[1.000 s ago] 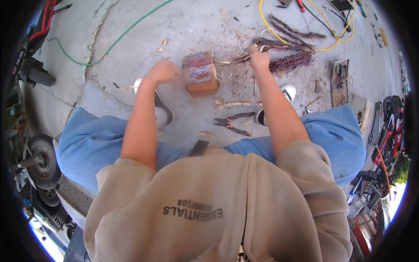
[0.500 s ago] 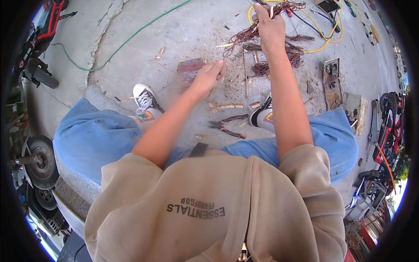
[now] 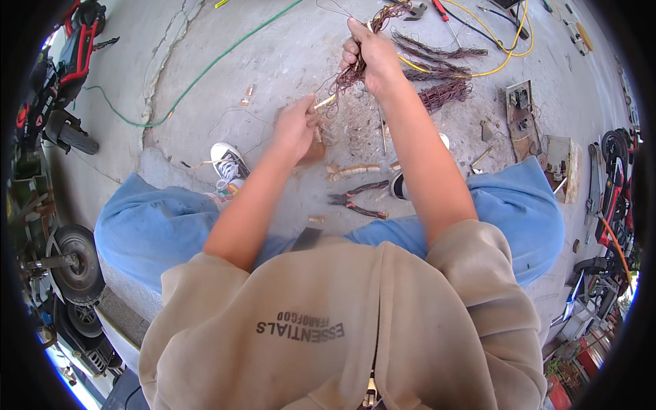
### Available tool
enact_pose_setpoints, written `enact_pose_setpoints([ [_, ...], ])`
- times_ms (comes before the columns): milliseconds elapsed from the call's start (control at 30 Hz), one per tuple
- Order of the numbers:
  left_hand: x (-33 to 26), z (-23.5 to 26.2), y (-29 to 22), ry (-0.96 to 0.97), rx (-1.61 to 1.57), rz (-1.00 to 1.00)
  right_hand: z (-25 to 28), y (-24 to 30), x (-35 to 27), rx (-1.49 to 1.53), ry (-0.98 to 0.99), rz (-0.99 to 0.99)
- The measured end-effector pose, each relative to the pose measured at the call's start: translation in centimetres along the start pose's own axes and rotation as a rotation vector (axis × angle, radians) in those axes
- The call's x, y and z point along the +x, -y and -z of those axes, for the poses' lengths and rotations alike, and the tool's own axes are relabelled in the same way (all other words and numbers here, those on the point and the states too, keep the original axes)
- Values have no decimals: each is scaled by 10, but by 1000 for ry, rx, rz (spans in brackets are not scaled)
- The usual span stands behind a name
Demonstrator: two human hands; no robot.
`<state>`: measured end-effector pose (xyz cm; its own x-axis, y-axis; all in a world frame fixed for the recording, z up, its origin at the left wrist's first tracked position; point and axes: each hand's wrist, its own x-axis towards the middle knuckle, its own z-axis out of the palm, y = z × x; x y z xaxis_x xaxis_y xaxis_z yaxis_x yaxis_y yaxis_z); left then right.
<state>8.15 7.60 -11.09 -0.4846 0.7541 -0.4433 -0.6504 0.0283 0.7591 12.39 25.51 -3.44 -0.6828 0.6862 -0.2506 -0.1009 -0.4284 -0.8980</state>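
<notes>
Since half a second before, the left hand (image 3: pixel 295 128) had drawn back off the reddish block on the ground and risen toward eleven o'clock of the picture's middle, while the right hand (image 3: pixel 372 56) had kept high at twelve o'clock and pulled its load nearer the left.

The concrete floor (image 3: pixel 273 61) spread wide under everything, with a green cable (image 3: pixel 205 75) curving off at ten o'clock and a yellow cable (image 3: pixel 502 58) looping at one o'clock. More bundles of coppery wire (image 3: pixel 444 92) lay at one o'clock beyond the right hand. Red-handled pliers (image 3: pixel 359 199) lay just below centre between the shoes.

The tangle of copper wire (image 3: pixel 348 72) hung from the right fist, between the two hands.

To do this step well, I judged, the right hand should hold the tangle taut while the left draws one strand straight away from it rather than sideways, so the loops would not snag.

The right fingers were clamped tight round the top of the tangle. The left fingers were pinched together on a pale short piece (image 3: pixel 324 102) at the tangle's lower edge; whether it was a strand end or a sleeve could not be told.
</notes>
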Motion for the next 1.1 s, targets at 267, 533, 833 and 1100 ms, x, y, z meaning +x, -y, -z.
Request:
enact_pose_setpoints([
  [267, -23, 13, -18, 61, 343, -47, -15, 39, -19, -478, 70, 37],
  [533, -12, 88, 13, 88, 1538, -230, 28, 14, -2, -1270, 312, 155],
  [833, -19, 42, -4, 64, 1873, -28, 139, -18, -87, -1605, 778, -166],
  [1100, 29, 160, -20, -92, 1324, 25, 76, -50, -127, -1471, 870, -165],
])
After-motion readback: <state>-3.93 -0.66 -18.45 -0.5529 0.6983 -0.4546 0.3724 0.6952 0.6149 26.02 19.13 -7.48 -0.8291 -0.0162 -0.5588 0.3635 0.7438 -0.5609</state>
